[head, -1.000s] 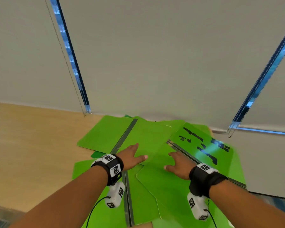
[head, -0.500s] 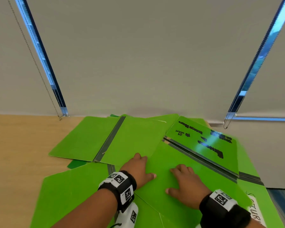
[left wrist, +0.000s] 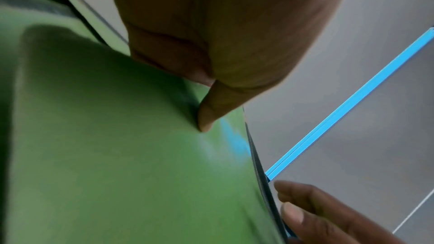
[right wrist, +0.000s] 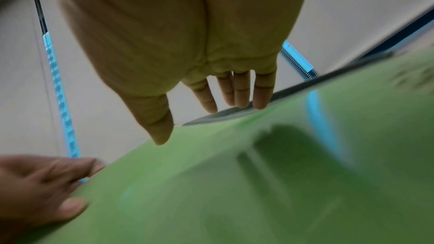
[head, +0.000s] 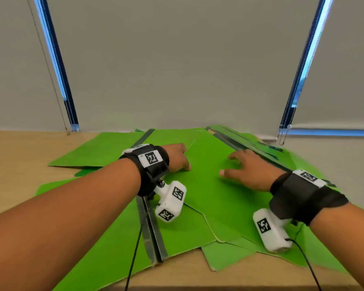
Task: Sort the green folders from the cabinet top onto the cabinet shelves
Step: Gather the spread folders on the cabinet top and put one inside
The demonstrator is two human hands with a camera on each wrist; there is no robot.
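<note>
Pickup step: top flat green card folder (head: 206, 177) is pinched at its left edge by left hand (head: 177, 157); right hand (head: 248, 172) is laid flat, fingers spread. Lift needed next.

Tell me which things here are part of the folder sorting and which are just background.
Part of the job:
- flat bright green card folders, heaped overlapping
- pale wooden cabinet top under them
- left hand, gripping the top folder's edge
- right hand, fingers spread on it

Just there:
- grey roller blinds
- beaded metal blind chain

cabinet top (head: 13, 164): wooden | green folders (head: 105, 150): overlapping, flat on it
</note>
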